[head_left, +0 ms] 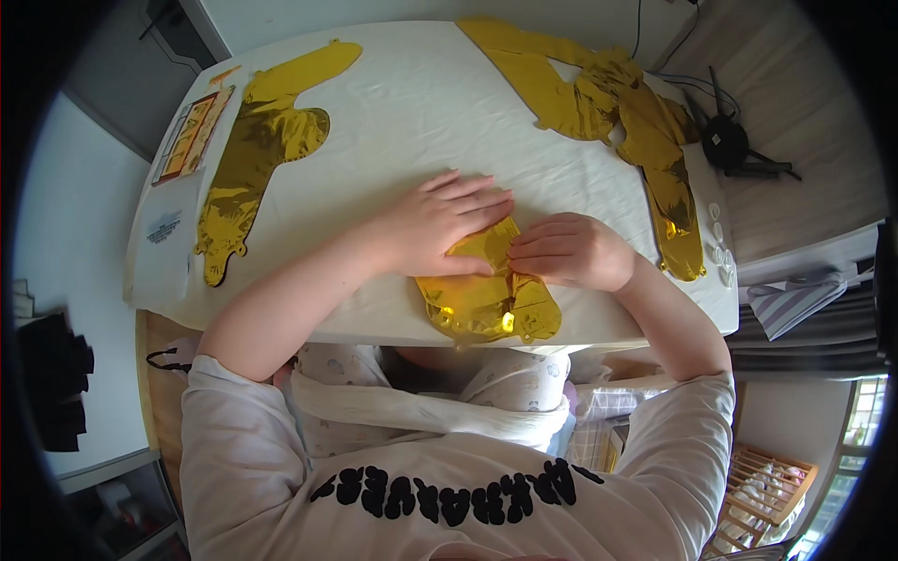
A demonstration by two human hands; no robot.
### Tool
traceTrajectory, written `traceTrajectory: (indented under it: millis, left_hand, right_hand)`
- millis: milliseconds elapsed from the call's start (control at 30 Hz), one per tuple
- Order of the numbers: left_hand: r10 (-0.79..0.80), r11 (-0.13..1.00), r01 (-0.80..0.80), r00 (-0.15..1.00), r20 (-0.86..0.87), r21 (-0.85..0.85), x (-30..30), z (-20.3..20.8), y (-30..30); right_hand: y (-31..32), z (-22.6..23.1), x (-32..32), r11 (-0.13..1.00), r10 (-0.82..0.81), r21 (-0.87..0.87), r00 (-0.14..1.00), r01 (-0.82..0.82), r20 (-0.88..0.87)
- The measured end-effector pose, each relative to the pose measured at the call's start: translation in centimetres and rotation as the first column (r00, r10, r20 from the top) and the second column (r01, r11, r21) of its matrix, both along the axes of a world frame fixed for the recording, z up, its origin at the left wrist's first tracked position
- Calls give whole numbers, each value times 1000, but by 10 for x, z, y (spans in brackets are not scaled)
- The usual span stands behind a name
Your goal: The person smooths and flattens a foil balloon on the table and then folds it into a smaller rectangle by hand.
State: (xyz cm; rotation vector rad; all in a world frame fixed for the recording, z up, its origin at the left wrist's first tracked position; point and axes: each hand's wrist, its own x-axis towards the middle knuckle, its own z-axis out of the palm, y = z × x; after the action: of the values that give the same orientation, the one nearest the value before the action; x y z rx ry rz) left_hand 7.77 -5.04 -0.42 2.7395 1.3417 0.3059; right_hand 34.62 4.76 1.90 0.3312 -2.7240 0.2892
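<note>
A flat gold foil balloon (485, 307), creased and partly folded, lies at the near edge of the white-covered table. My left hand (449, 224) rests flat on its upper part, fingers stretched out to the right and thumb along the foil. From the other side my right hand (575, 251) has its fingers pressed together on the balloon's right edge, pinching a fold there; its thumb is hidden. The fingertips of both hands are close to each other but apart. Part of the foil is hidden under the left palm.
Another flat gold foil balloon (245, 154) lies at the left, beside a printed card (187, 136) and a clear plastic bag (166, 224). More gold foil balloons (599, 93) stretch along the far right. White rings (718, 234) lie at the right edge, near a black device with antennas (725, 142).
</note>
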Motion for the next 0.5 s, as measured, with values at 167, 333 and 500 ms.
traceTrajectory:
  millis: [167, 333, 500]
  left_hand:
    - [38, 992, -21, 990, 133, -127, -1, 4, -8]
    - [61, 993, -48, 991, 122, -104, 0, 6, -11]
    - [45, 999, -42, 981, 190, -21, 1, 6, -8]
  right_hand:
    - [-3, 0, -3, 995, -24, -93, 999, 27, 28]
    - [-9, -2, -10, 979, -86, -189, 996, 79, -28]
    - [-11, 4, -15, 968, -145, -218, 987, 128, -68]
